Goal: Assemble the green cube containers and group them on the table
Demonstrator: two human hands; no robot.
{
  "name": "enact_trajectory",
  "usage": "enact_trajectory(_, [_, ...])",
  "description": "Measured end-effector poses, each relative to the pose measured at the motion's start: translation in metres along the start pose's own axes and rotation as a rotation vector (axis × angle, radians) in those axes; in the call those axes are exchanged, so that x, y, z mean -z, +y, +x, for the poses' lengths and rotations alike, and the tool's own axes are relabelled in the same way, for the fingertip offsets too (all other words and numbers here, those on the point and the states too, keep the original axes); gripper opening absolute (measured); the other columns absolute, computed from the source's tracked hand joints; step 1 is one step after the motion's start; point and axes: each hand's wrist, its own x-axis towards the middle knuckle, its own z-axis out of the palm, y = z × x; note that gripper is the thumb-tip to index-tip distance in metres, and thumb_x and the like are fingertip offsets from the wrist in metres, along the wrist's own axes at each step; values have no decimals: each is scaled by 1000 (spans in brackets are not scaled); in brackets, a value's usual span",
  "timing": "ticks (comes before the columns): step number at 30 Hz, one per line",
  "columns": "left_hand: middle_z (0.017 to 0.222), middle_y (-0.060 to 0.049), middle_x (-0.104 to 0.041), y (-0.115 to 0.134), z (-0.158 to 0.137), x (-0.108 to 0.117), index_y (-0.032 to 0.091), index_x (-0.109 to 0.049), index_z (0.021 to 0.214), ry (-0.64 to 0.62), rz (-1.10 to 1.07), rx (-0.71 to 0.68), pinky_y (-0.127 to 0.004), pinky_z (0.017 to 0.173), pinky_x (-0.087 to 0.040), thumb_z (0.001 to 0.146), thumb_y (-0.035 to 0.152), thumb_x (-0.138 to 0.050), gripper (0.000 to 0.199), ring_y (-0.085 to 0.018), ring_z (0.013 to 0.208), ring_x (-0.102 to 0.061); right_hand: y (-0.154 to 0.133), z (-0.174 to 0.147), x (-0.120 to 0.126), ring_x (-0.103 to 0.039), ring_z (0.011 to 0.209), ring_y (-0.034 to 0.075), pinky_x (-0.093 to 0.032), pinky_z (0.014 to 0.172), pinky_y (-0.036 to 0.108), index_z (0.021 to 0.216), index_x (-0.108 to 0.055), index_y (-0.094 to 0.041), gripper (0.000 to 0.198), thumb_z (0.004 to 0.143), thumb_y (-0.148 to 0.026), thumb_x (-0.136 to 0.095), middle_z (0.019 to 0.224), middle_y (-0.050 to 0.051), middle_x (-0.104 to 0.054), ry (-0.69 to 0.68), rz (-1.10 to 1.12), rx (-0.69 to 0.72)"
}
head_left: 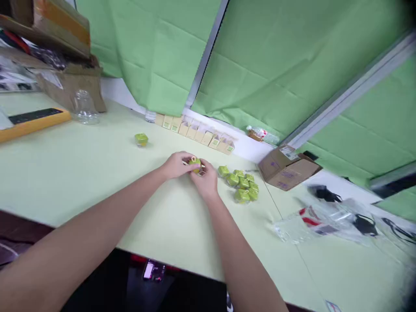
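Between my two hands, just above the table [175, 216], is a small green-topped package [195, 162] with a pale loop on top and clear sides. My left hand [178, 164] grips it from the left, thumb and fingers closed on it. From the right, my right hand [206, 178] curls its fingers round the same package. Fingers cover much of its lower part. A similar green package [141, 139] stands alone to the left. Several more green packages [243, 182] sit clustered right of my right hand.
A row of small beige boxes [201, 133] lines the wall. A bottle [263, 134] lies behind, near a cardboard box [287, 167]. Plastic bags [312, 223] spread at right. At left are a clear jar [85, 107], a yellow-edged object [42, 123] and large cartons [61, 26].
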Motion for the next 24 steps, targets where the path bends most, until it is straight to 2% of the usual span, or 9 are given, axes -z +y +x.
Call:
enact_trajectory(4, [102, -9, -72, 6, 2, -3, 15, -74, 97, -6, -172, 92, -33, 82, -52, 69, 55, -77, 49, -22, 91, -64, -1, 1, 0, -64, 89, 19, -55, 81, 31, 118, -64, -17, 51, 70, -32, -73, 110, 9, -67, 40, 21, -20])
enact_trajectory(8, [105, -9, -70, 14, -1, -4, 16, -71, 107, -78, -378, 242, -34, 76, -54, 67, 55, -79, 57, -21, 87, -64, -6, 1, 2, -63, 87, 18, -55, 80, 31, 120, -63, -17, 54, 70, -31, -74, 113, 9, -67, 71, 52, -53])
enact_trajectory(12, [103, -8, -69, 17, -5, -4, 20, -68, 115, -159, -522, 349, -35, 78, -54, 72, 54, -77, 56, -18, 84, -64, -13, 0, 4, -63, 82, 16, -55, 78, 30, 118, -64, -18, 49, 72, -32, -73, 110, 8, -68, 61, 55, -51])
enact_trajectory(16, [104, -7, -69, 19, -5, -5, 19, -69, 110, -142, -620, 384, -32, 82, -52, 73, 49, -78, 49, -16, 86, -65, -15, -1, 5, -63, 82, 17, -56, 78, 31, 119, -62, -17, 52, 71, -34, -75, 110, 9, -67, 61, 50, -46])
enact_trajectory(20, [108, -7, -69, 24, -6, -3, 19, -70, 109, -109, -707, 402, -33, 87, -51, 73, 47, -79, 46, -18, 90, -67, -12, -1, 3, -63, 97, 20, -56, 85, 34, 127, -57, -18, 61, 70, -31, -76, 122, 11, -63, 26, 80, 6])
enact_trajectory(24, [108, -9, -69, 22, -6, -6, 18, -70, 110, -110, -681, 395, -33, 84, -52, 72, 46, -80, 47, -20, 92, -67, -12, -3, 2, -64, 96, 20, -57, 86, 35, 130, -55, -19, 59, 74, -30, -73, 123, 10, -63, -10, 84, 2])
